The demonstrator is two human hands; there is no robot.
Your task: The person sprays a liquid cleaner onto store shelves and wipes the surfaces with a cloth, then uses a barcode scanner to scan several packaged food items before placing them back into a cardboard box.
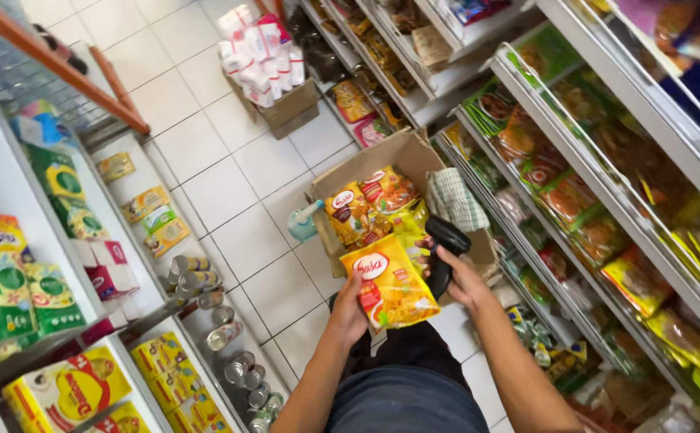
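My left hand (348,309) holds a flat yellow snack packet (390,282) by its lower left edge, face up above the floor. My right hand (460,277) grips a black handheld scanner (444,250) just right of the packet, its head tilted over the packet's top. Right behind both hands stands an open cardboard box (402,154) filled with several more yellow and red packets (370,204), with a checked cloth (454,199) draped on its right side.
I stand in a narrow shop aisle with white floor tiles (229,184). Shelves of packets (598,184) line the right; shelves with cans (229,321) and boxes (53,289) line the left. A teal spray bottle (303,223) sits beside the box. Another carton (274,72) stands farther down.
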